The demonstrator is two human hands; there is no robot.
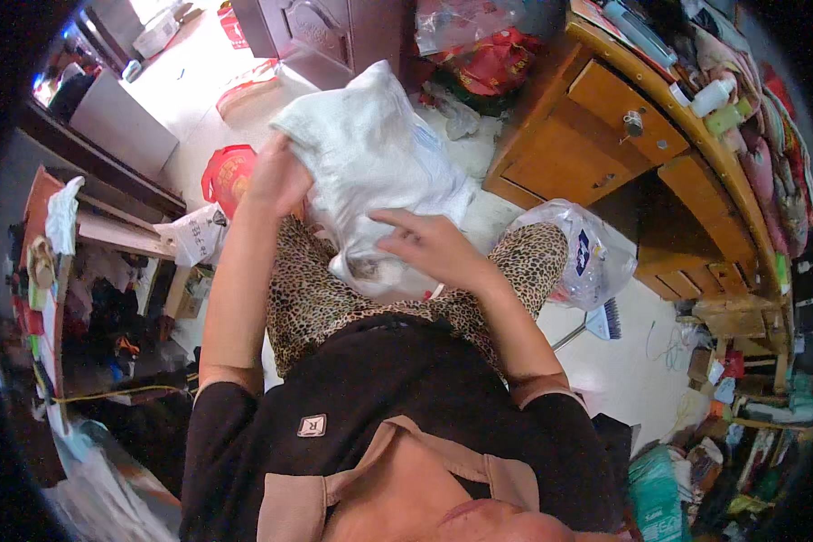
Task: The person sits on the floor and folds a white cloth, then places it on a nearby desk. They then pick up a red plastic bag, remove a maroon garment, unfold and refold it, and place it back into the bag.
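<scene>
A white, towel-like cloth [372, 142] with faint blue stripes at its right side spreads before me above my knees. My left hand [281, 177] grips its left edge, its fingertips hidden by the fabric. Over the cloth's lower part hovers my right hand [437, 249], index finger extended and the others loosely bent, slightly blurred. I cannot tell whether it touches the cloth. A whitish bundle [379, 278] with a dark patch lies between my thighs, partly behind the right hand.
A clear plastic bag [599, 261] sits beside my right knee, near a brush [603, 322] on the floor. At right stands a wooden desk [623, 129] with drawers, its top loaded with clothes and bottles. A red bag [230, 177] and a white bag [200, 236] are at left.
</scene>
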